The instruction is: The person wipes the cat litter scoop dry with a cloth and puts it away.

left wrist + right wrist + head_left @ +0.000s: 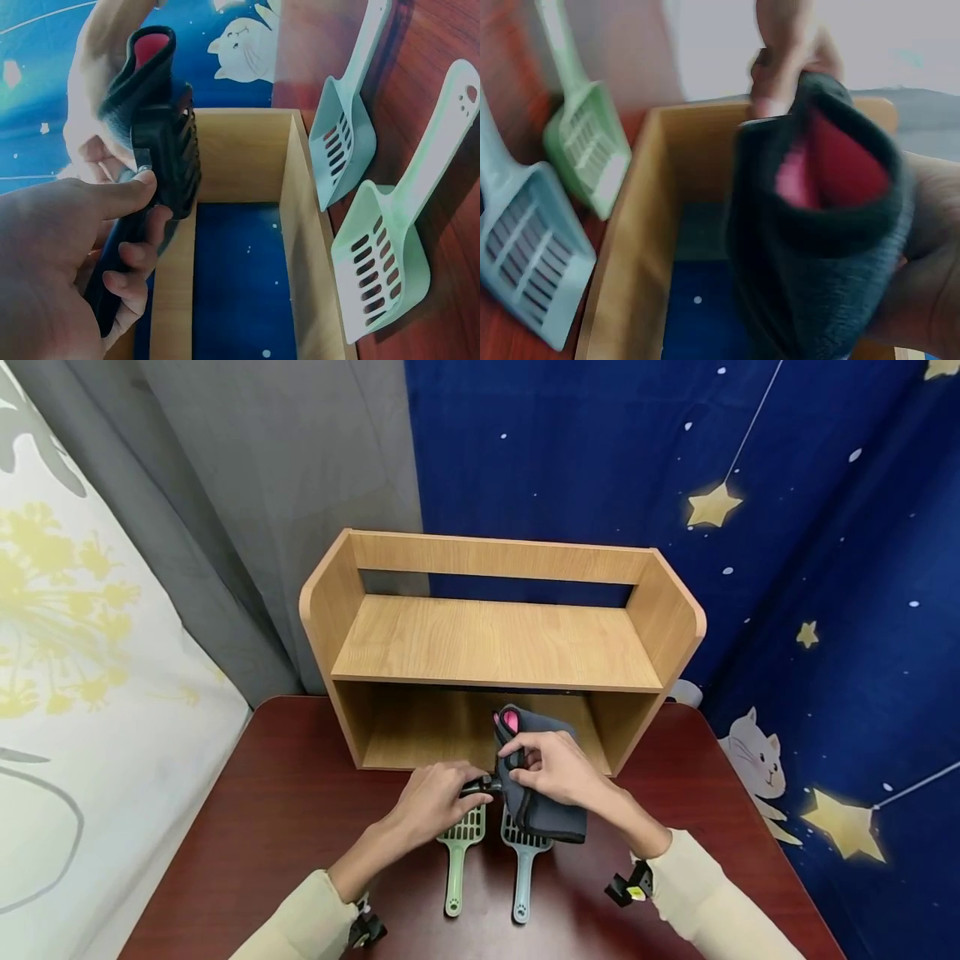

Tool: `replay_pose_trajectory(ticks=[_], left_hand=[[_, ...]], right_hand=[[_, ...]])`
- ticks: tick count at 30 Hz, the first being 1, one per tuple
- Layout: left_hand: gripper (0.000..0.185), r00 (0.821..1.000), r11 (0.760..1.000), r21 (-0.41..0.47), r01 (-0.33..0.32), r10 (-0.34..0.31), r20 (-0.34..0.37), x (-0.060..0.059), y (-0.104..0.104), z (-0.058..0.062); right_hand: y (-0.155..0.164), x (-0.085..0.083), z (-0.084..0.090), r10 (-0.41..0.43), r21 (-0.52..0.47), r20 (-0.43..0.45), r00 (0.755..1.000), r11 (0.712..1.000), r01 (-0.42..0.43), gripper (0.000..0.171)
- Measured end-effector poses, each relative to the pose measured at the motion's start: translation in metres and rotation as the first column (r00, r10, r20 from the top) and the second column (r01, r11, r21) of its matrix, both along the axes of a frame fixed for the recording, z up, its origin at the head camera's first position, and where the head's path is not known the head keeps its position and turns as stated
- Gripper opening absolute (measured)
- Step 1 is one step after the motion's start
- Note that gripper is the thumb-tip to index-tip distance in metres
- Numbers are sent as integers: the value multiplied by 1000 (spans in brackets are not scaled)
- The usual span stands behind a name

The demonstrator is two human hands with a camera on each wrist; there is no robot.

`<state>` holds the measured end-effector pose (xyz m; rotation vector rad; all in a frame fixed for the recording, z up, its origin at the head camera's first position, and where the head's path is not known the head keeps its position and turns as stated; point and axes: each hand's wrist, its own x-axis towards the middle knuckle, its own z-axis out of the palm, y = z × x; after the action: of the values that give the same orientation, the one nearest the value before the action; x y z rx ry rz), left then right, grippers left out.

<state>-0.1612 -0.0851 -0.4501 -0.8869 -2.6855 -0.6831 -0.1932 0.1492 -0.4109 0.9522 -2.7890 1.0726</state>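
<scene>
Dark tabletop (247, 827): both scoops (459, 852) lie untouched near its front edge; left hand (431, 802) grips a black tool (169, 161), right hand (555, 768) pinches the pouch (540, 793), tool apparently only half sleeved.

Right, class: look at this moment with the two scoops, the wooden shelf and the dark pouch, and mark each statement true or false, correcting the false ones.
1. Two slotted scoops lie on the table. True: green scoop, blue-grey scoop.
2. The right hand holds a dark pouch with a pink lining. True.
3. The wooden shelf has books on its top board. False: that board is bare.
4. The left hand rests flat on the table. False: it grips a black tool at the pouch.
5. The scoops stand upright inside the shelf. False: they lie in front of it.
</scene>
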Motion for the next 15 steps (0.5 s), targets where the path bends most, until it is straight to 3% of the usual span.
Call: replay_pose_trajectory(ticks=[7, 15], left_hand=[[23, 999, 1000, 12, -17, 16, 34, 2, -3, -1], [23, 999, 999, 31, -38, 37, 23, 1, -11, -4]], right_hand=[[14, -2, -2, 48, 163, -67, 997, 986, -37, 27], [49, -5, 14, -35, 117, -72, 997, 992, 44, 26]])
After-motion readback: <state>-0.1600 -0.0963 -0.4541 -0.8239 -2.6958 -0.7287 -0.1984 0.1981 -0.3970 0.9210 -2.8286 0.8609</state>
